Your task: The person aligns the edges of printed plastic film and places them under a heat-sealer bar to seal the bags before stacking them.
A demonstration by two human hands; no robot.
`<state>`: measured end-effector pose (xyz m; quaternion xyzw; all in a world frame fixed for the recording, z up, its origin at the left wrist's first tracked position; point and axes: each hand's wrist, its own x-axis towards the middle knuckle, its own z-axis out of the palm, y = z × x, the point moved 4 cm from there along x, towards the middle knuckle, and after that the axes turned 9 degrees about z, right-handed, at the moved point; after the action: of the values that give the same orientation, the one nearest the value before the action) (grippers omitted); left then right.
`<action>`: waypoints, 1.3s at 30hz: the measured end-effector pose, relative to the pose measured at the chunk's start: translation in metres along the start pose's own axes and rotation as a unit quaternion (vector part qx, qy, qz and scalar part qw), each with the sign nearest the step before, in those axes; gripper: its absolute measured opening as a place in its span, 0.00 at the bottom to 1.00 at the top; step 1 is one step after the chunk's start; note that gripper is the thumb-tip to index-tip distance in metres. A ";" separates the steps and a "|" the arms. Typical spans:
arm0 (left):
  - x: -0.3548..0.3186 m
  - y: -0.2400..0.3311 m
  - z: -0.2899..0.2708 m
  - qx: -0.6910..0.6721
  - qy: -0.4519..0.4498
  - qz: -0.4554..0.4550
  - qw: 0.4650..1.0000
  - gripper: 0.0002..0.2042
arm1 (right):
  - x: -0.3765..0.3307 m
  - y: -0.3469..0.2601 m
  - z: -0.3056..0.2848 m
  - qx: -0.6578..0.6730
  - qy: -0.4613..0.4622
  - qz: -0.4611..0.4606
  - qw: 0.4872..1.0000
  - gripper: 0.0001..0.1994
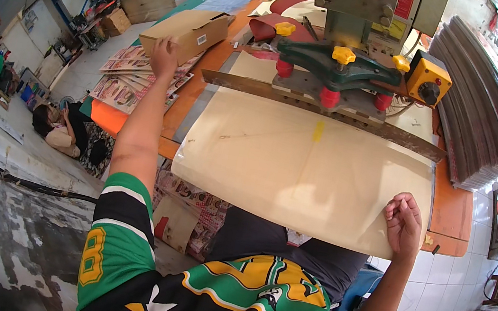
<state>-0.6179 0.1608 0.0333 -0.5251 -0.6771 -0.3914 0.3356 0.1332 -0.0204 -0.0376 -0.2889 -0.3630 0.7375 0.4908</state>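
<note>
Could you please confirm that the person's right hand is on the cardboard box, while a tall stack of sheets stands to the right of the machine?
Not quite: the head view shows the left hand on the cardboard box; the right hand is at the right end of the cream sheet. The tall stack of sheets does stand right of the machine.

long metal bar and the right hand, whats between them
In the head view, only a bare stretch of cream sheet lies between the long metal bar and right hand.
</note>
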 end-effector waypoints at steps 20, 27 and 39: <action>-0.006 -0.035 0.051 -0.391 -0.063 -0.508 0.765 0.50 | -0.002 -0.001 -0.002 -0.007 0.030 -0.007 0.999 0.08; -0.004 -0.036 0.046 -0.385 -0.122 -0.543 0.737 0.53 | -0.003 -0.001 -0.001 -0.012 0.009 -0.007 1.000 0.08; -0.014 -0.080 0.066 -0.401 -0.163 -0.481 0.763 0.57 | 0.001 0.001 -0.008 -0.013 0.003 0.013 1.000 0.10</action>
<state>-0.6953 0.2016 -0.0242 -0.2733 -0.6666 -0.6456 -0.2531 0.1386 -0.0173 -0.0436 -0.3023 -0.3675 0.7379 0.4786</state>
